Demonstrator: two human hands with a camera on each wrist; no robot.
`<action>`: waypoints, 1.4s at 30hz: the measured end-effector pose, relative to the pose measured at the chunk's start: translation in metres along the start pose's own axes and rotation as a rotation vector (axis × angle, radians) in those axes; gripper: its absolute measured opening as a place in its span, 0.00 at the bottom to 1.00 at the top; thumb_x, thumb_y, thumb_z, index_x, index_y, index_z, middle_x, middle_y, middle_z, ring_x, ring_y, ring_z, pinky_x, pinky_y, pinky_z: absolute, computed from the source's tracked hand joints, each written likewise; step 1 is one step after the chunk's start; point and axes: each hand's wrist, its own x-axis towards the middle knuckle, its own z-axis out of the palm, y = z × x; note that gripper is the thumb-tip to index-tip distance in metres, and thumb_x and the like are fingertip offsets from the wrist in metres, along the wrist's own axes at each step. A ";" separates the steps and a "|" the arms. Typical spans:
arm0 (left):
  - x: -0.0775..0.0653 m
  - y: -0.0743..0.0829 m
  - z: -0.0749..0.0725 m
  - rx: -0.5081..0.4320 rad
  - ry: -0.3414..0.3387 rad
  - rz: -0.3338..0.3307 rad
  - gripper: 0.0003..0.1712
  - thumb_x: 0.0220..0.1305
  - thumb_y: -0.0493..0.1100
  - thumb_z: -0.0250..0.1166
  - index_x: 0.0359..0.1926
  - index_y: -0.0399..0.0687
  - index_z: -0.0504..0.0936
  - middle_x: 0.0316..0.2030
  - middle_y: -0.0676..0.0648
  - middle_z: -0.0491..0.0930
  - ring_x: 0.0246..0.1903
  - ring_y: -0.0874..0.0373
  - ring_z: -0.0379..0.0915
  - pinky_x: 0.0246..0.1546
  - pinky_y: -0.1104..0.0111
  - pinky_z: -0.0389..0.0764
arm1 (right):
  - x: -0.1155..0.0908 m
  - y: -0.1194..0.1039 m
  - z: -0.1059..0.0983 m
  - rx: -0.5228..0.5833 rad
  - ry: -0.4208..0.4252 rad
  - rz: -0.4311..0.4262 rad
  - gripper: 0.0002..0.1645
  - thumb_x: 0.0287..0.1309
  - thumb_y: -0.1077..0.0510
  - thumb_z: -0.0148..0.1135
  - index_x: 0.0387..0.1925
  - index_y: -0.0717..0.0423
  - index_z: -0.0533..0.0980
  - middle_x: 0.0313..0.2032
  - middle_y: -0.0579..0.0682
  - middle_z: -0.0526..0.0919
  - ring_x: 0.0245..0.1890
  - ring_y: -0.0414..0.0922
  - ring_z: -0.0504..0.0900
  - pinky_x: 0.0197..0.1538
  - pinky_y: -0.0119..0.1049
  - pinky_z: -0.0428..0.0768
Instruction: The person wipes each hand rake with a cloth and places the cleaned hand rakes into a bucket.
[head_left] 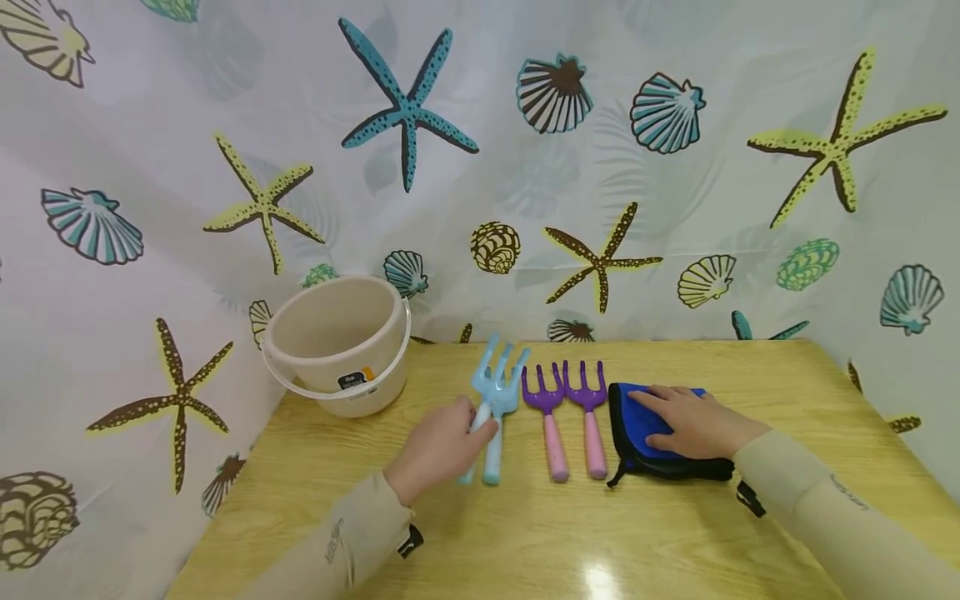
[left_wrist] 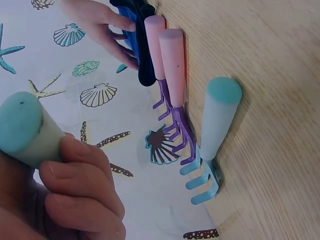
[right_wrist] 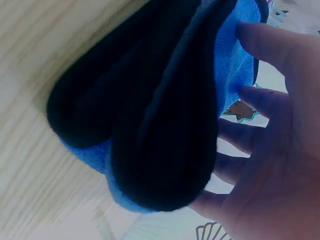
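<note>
My left hand (head_left: 441,442) grips a light blue toy garden fork (head_left: 482,413) by its handle, with the tines pointing away. In the left wrist view that fork's handle end (left_wrist: 20,122) stands out of the curled fingers, off the table. A second light blue fork (left_wrist: 219,120) lies on the table just beneath and beside it. Two purple forks with pink handles (head_left: 555,450) lie to its right, tines toward the curtain. My right hand (head_left: 690,423) rests with spread fingers on a folded blue cloth (head_left: 645,421) edged in black. Fingertips (right_wrist: 252,95) touch its blue face.
A cream bucket (head_left: 345,346) with a white handle stands at the back left of the wooden table (head_left: 540,542). Behind and at both sides hangs a white curtain (head_left: 480,175) printed with starfish and shells.
</note>
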 end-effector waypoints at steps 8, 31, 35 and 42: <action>-0.002 0.001 0.005 -0.013 -0.020 0.002 0.20 0.73 0.58 0.56 0.36 0.47 0.74 0.22 0.51 0.73 0.16 0.60 0.68 0.15 0.68 0.69 | 0.007 0.002 0.005 0.015 0.010 0.027 0.50 0.61 0.37 0.67 0.76 0.52 0.59 0.71 0.68 0.62 0.67 0.74 0.64 0.55 0.81 0.63; 0.000 0.003 0.018 -0.025 -0.049 0.058 0.18 0.73 0.57 0.56 0.37 0.47 0.74 0.20 0.52 0.75 0.14 0.61 0.71 0.15 0.67 0.71 | 0.021 0.024 0.003 0.093 0.034 0.077 0.53 0.46 0.35 0.76 0.64 0.64 0.70 0.59 0.66 0.75 0.59 0.66 0.72 0.52 0.72 0.70; 0.000 0.005 0.019 -0.042 -0.052 0.065 0.18 0.73 0.56 0.56 0.38 0.47 0.75 0.19 0.53 0.76 0.14 0.61 0.72 0.14 0.67 0.71 | 0.017 0.029 0.002 0.161 0.039 0.045 0.44 0.53 0.43 0.73 0.63 0.64 0.69 0.54 0.61 0.80 0.54 0.61 0.78 0.50 0.68 0.72; 0.000 0.008 0.020 -0.041 -0.062 0.056 0.18 0.73 0.56 0.57 0.36 0.46 0.75 0.19 0.52 0.76 0.13 0.61 0.72 0.14 0.67 0.71 | 0.013 0.034 0.000 0.193 0.063 0.048 0.41 0.56 0.54 0.69 0.69 0.63 0.66 0.60 0.67 0.76 0.59 0.68 0.74 0.53 0.73 0.70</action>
